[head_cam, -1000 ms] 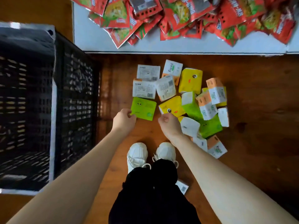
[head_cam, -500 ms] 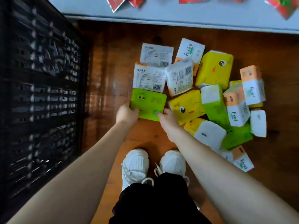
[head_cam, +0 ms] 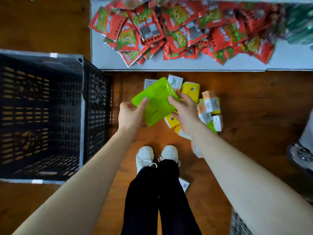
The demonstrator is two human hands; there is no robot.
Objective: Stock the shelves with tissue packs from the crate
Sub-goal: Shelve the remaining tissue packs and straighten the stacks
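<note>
A person's left hand (head_cam: 130,114) and right hand (head_cam: 185,114) hold a green pack (head_cam: 155,100) between them, tilted above the wooden floor (head_cam: 254,107). The left thumb presses the glossy top face near one end, and the right fingers curl over the opposite edge. The pack looks light and soft, its film wrap probably slippery (a squeeze would dent it, not break it). A grip across the short ends, thumb on top and fingers beneath, seems the surest hold. Just beyond the right hand, a heap (head_cam: 210,106) of yellow, green, orange and white packs lies on the floor. A black slatted crate (head_cam: 94,107) stands to the left. Ahead, a white shelf (head_cam: 108,60) carries red snack packets (head_cam: 177,31).
</note>
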